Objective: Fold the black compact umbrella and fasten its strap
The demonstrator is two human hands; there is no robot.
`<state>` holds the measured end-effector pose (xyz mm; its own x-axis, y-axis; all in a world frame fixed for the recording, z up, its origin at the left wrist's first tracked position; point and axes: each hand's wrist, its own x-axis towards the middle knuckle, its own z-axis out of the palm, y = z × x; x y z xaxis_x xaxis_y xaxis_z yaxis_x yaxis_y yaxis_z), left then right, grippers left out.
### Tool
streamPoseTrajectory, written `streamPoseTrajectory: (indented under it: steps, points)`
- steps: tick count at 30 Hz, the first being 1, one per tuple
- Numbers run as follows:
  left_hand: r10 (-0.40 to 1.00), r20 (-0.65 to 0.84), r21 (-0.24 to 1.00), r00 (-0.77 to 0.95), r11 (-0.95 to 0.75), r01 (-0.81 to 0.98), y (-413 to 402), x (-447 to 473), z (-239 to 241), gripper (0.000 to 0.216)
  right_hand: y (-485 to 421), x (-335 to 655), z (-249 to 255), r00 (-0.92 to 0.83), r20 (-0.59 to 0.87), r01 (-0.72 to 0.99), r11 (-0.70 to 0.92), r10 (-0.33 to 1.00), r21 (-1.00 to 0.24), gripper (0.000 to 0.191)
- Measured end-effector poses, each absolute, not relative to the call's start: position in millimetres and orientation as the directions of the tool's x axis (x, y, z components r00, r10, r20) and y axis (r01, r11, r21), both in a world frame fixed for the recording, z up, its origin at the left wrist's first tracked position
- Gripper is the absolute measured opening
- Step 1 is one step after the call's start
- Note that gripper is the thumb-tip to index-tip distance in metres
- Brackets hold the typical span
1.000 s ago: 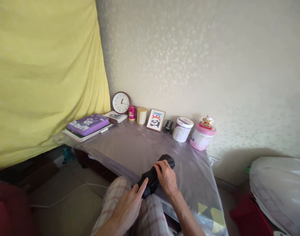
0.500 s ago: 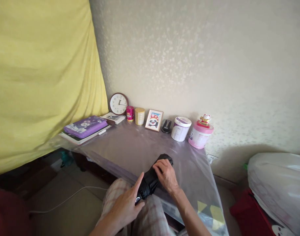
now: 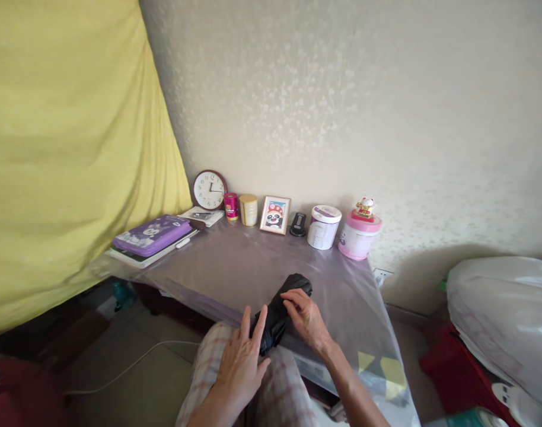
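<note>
A folded black umbrella (image 3: 281,306) lies at the near edge of a table covered in clear plastic (image 3: 235,267), its handle end over my knee. My right hand (image 3: 307,317) rests on its middle, fingers curled and pinching the black fabric. My left hand (image 3: 243,360) is at the handle end, fingers stretched out and lying against the umbrella, not wrapped round it. My legs in checked trousers (image 3: 280,391) are below both hands.
Along the wall stand a round clock (image 3: 208,190), a red tin (image 3: 230,206), a yellow tin (image 3: 248,210), a panda picture frame (image 3: 275,214), a white tub (image 3: 323,226) and a pink tub (image 3: 359,235). A purple case (image 3: 152,235) lies left. Yellow curtain (image 3: 70,148) left, plastic-wrapped bundle (image 3: 502,314) right.
The view has shifted slightly. My left hand has moved up along the umbrella's handle end with its fingers straightened; my right hand stays pinching the fabric.
</note>
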<state>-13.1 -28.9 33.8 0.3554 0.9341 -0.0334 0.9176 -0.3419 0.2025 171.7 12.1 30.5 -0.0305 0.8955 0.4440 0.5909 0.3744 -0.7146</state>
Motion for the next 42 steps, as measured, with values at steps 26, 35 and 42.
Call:
streamPoseTrajectory:
  steps: [26,35,42]
  points:
    - [0.940,-0.002,0.054,0.341,-0.341,0.939,-21,-5,16,0.078,32,155,16,-0.052,0.422,0.635,0.356,0.905,-0.685,0.017]
    - [0.931,-0.067,0.171,0.359,-0.343,0.923,-17,-9,27,0.070,27,158,26,-0.070,0.406,0.377,0.401,0.911,-0.835,0.015]
    - [0.927,-0.056,0.275,0.371,-0.343,0.898,-10,-18,24,0.072,4,190,34,-0.070,0.149,0.136,0.157,0.986,-0.978,0.018]
